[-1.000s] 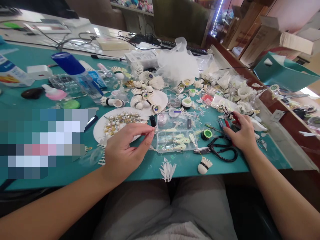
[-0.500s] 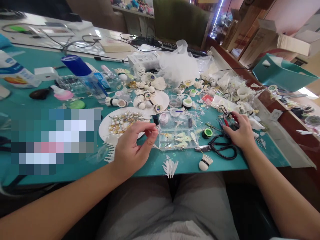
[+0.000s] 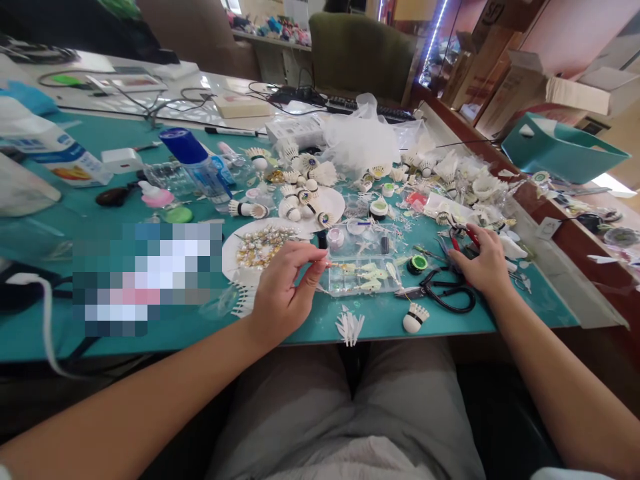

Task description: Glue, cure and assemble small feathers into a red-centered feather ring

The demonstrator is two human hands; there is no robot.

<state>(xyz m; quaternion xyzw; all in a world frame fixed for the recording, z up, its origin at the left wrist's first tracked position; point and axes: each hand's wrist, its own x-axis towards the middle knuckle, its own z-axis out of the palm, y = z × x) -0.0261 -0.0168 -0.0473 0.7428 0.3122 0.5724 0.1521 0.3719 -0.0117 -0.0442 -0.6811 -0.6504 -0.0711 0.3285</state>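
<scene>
Head view | centre: left hand (image 3: 286, 288), fingertips together, any held item unclear | right: right hand (image 3: 486, 264), gripping red-handled pliers (image 3: 455, 241), partly hidden

Hands (image 3: 286, 290): two
Red-handled tool (image 3: 454, 239): one, partly covered
Black-handled scissors (image 3: 424, 287): one pair
Clear divided box (image 3: 336, 287): one
White plates (image 3: 231, 251): two
Banded shuttlecock piece (image 3: 415, 318) at the near edge: one
Other shuttlecock pieces (image 3: 258, 159): many, too crowded to count
Loose white slivers (image 3: 349, 327) at the near edge: several, overlapping
Blue-capped bottle (image 3: 196, 165): one
Printed carton (image 3: 67, 153): one
Black-and-white marker (image 3: 235, 132): one
Teal bin (image 3: 560, 153): one
Green disc (image 3: 179, 215) beside the pink-and-white bottle (image 3: 156, 196): one each
</scene>
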